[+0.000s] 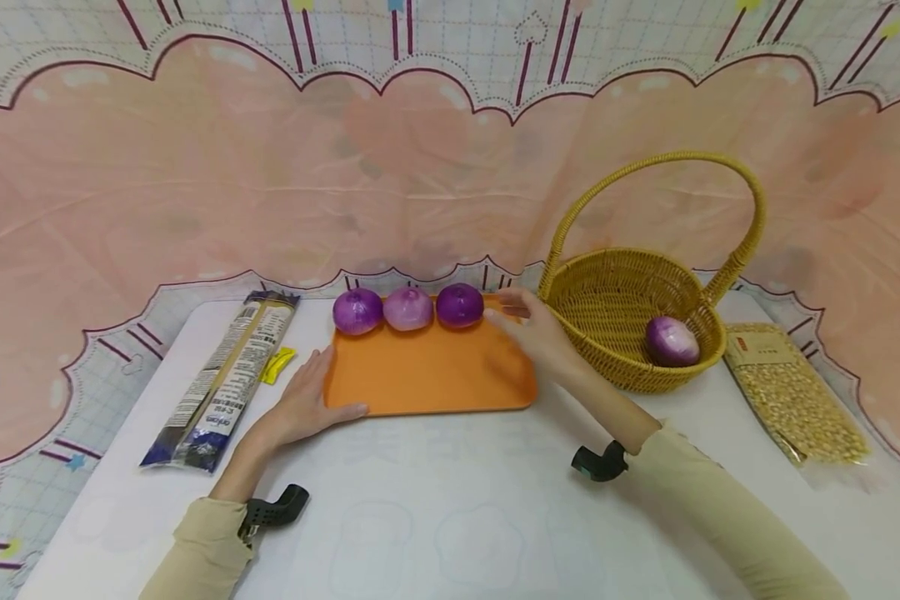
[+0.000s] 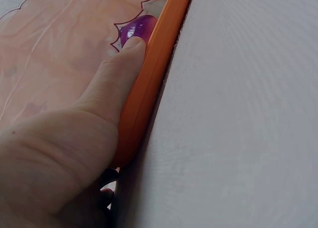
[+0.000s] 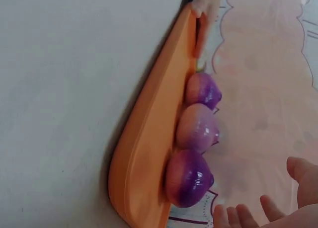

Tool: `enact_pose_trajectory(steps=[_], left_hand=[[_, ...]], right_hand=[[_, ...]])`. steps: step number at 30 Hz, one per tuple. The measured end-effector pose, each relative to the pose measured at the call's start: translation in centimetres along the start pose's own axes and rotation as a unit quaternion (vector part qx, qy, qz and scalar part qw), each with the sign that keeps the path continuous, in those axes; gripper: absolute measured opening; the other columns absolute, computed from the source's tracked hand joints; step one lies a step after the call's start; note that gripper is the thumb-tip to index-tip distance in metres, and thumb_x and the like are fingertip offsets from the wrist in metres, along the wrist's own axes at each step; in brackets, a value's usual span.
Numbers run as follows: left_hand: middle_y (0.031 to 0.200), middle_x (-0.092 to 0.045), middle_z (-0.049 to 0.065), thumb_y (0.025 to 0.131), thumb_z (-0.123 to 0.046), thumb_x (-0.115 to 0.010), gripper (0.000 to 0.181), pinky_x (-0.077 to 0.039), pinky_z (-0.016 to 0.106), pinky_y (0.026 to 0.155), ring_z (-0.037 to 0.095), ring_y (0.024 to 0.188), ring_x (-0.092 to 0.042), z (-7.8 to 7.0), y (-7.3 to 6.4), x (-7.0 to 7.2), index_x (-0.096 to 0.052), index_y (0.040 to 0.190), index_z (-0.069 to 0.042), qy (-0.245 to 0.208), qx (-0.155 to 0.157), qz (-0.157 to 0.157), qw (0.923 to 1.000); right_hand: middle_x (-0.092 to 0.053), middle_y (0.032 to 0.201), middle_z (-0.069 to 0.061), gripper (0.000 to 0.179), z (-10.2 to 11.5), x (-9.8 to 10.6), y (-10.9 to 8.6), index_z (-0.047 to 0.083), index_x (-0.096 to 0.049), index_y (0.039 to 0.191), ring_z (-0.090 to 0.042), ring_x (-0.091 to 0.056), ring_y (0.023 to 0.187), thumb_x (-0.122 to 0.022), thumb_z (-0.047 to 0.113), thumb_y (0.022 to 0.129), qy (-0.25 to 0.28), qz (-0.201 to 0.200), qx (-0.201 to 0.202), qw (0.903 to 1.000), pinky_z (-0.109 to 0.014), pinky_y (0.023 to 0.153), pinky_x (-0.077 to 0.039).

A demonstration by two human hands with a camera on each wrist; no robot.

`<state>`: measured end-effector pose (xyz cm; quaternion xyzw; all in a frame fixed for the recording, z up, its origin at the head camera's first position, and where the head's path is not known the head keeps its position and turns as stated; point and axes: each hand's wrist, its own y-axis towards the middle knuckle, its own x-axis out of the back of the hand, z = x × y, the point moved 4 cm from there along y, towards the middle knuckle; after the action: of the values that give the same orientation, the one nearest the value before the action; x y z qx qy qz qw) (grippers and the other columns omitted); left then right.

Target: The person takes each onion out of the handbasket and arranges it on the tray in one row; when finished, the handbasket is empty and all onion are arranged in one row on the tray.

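Onions (image 1: pixel 408 309), three abreast on orange tray (image 1: pixel 427 375), just beside right grip (image 1: pixel 531 330).

Reads as a staged tabletop set; can't tell if the room is a home, lab or studio. Evidence: white table (image 1: pixel 435 508) up against a creased peach cloth (image 1: pixel 195 167) with scalloped, gridded borders, which fills the background and shows along both table sides. Black wrist-worn devices (image 1: pixel 600 462) on both arms suggest a recording rig. Goods are kitchen/grocery type: purple onions (image 1: pixel 408 309) lined up along the far edge of an orange tray (image 1: pixel 427 371), another in a handled wicker basket (image 1: pixel 607 358), long printed packet (image 1: pixel 225 375) at left, bag of yellow kernels (image 1: pixel 795 392) at right.
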<state>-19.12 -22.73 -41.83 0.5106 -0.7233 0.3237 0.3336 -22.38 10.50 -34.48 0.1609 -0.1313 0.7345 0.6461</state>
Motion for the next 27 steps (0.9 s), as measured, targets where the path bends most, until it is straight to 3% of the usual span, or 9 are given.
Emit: enact_pose_trajectory(steps=[5, 12, 16, 22, 27], left_hand=[[0.161, -0.005, 0.029, 0.081, -0.058, -0.068, 0.116, -0.005, 0.065, 0.119, 0.048, 0.148, -0.002, 0.03, 0.09, -0.01, -0.001, 0.155, 0.001, -0.001, -0.003, -0.002, 1.0], [0.161, -0.004, 0.028, 0.081, -0.059, -0.068, 0.116, -0.004, 0.065, 0.119, 0.047, 0.149, -0.002, 0.07, -0.05, 0.03, -0.001, 0.155, 0.0, -0.003, 0.002, 0.001, 1.0], [0.161, -0.004, 0.028, 0.081, -0.059, -0.068, 0.116, -0.005, 0.065, 0.119, 0.047, 0.149, -0.002, 0.04, -0.07, 0.05, -0.001, 0.155, 0.0, -0.001, 0.002, 0.0, 1.0], [0.161, -0.005, 0.028, 0.081, -0.058, -0.068, 0.115, -0.004, 0.064, 0.119, 0.047, 0.149, -0.002, -0.02, -0.07, 0.03, -0.002, 0.155, 0.0, -0.001, -0.003, -0.003, 1.0], [0.161, -0.005, 0.028, 0.081, -0.058, -0.068, 0.115, -0.004, 0.064, 0.119, 0.047, 0.149, -0.002, -0.07, -0.07, 0.07, -0.003, 0.155, 0.001, -0.003, -0.005, -0.003, 1.0]], right_hand=[[-0.058, 0.133, -0.012, 0.044, 0.2, 0.65, -0.37, 0.008, -0.054, 0.129, -0.03, -0.052, 0.125, -0.063, 0.032, 0.094, -0.002, 0.017, 0.019, 0.9997, -0.046, 0.106, -0.045], [-0.059, 0.128, -0.015, 0.042, 0.15, 1.09, -0.43, 0.006, -0.053, 0.13, -0.033, -0.057, 0.117, -0.061, 0.028, 0.096, 0.033, 0.045, 0.019, 0.9983, -0.053, 0.101, -0.049], [-0.059, 0.128, -0.016, 0.04, 0.19, 1.03, -0.14, 0.008, -0.053, 0.131, -0.031, -0.059, 0.114, -0.061, 0.027, 0.096, 0.011, 0.1, 0.03, 0.9945, -0.048, 0.098, -0.052], [-0.059, 0.127, -0.025, 0.042, 0.63, 0.75, -0.08, 0.0, -0.054, 0.131, -0.037, -0.064, 0.109, -0.061, 0.023, 0.096, -0.007, 0.19, 0.068, 0.9794, -0.041, 0.09, -0.057], [-0.06, 0.126, -0.023, 0.037, 0.91, 0.99, 0.02, 0.003, -0.056, 0.128, -0.041, -0.062, 0.111, -0.061, 0.02, 0.096, 0.015, 0.205, 0.059, 0.9768, -0.053, 0.094, -0.054]])
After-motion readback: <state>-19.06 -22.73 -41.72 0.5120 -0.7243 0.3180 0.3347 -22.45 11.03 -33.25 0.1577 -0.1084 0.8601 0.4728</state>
